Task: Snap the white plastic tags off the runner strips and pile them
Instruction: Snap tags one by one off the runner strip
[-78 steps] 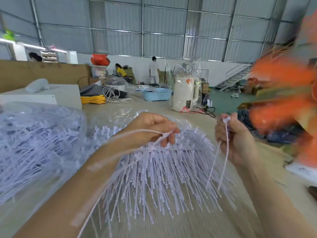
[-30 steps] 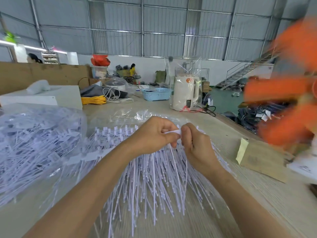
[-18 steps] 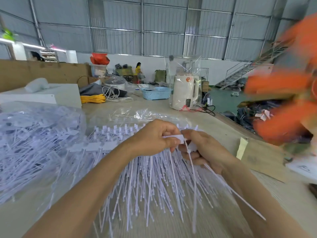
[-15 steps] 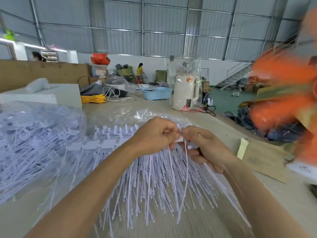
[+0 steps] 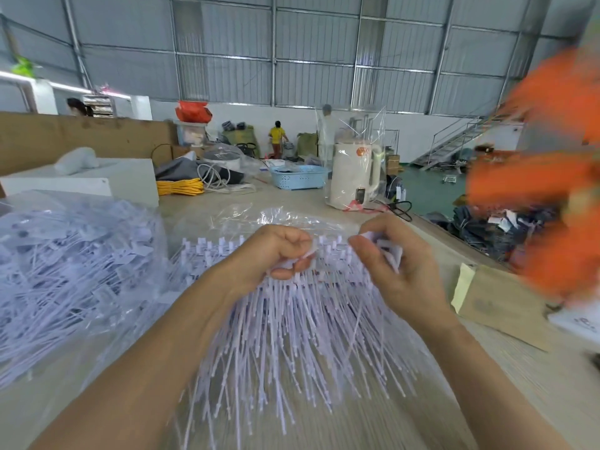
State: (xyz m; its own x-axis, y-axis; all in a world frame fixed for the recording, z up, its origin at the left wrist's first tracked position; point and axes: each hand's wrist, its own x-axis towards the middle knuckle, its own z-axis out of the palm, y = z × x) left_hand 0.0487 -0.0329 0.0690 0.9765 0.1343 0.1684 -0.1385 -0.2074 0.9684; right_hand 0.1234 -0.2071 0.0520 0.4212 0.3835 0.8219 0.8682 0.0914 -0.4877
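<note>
Head view: two hands, left hand (image 5: pixel 272 254) and right hand (image 5: pixel 394 267), fingers pinching white tags (image 5: pixel 302 323).

Your left hand (image 5: pixel 276 254) pinches the runner strip (image 5: pixel 324 277); your right hand (image 5: pixel 394 264) holds loose white tags (image 5: pixel 384 246) just beside it

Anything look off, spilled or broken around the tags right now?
Nothing wrong on the bench. The left hand pinches the white plastic runner strip; the right hand grips loose white tags. The only oddity is a blurred orange shape at the right edge, too smeared to identify.
</note>
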